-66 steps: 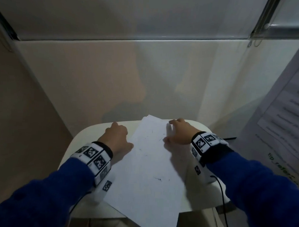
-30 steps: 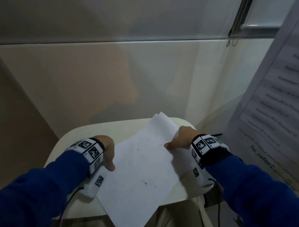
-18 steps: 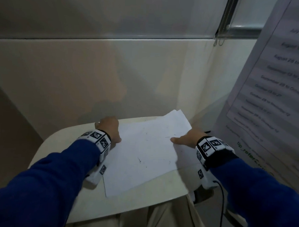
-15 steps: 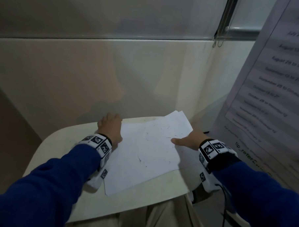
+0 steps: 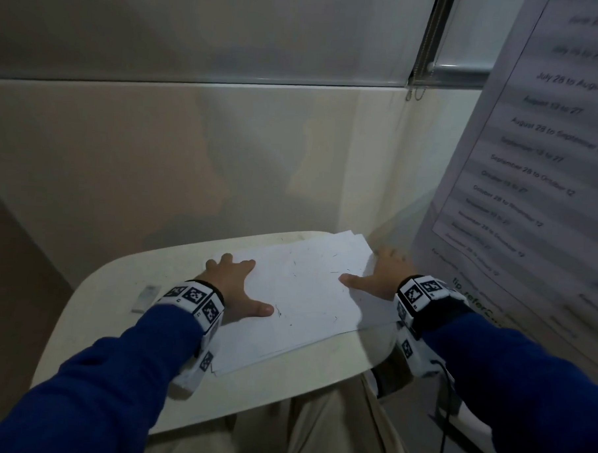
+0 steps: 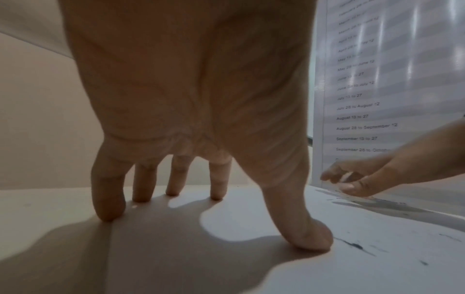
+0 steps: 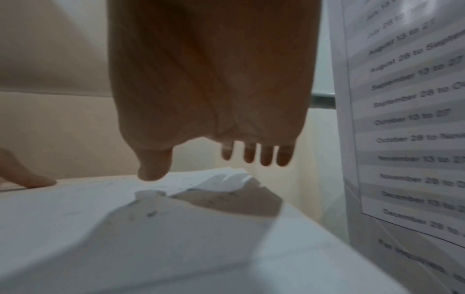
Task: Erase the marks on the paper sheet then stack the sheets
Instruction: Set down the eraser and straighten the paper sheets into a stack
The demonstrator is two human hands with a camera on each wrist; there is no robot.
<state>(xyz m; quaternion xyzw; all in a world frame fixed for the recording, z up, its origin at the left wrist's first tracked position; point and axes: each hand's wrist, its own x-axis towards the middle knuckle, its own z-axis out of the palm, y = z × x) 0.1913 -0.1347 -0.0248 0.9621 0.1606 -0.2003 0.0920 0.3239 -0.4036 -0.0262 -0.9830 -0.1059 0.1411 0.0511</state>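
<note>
A stack of white paper sheets (image 5: 305,295) lies across the cream table (image 5: 114,338), its corners slightly fanned at the far right. The top sheet carries small dark pencil marks (image 5: 278,312). My left hand (image 5: 240,285) lies flat with fingers spread on the stack's left edge, and its thumb (image 6: 309,236) presses the paper beside a mark. My right hand (image 5: 371,270) sits at the stack's right edge. Its thumb (image 7: 153,169) touches the top sheet while its straight fingers (image 7: 259,155) reach past the edge. A small white eraser (image 5: 146,296) lies on the table left of my left wrist.
A large printed date sheet (image 5: 539,175) stands upright close to the right of the table. A beige wall (image 5: 191,153) rises just behind the table's far edge. My knees in light trousers (image 5: 333,426) show under the near rim.
The sheets have turned from a diagonal overhang to lying crosswise on the table. My left hand moved onto their left edge, my right hand out to their right edge.
</note>
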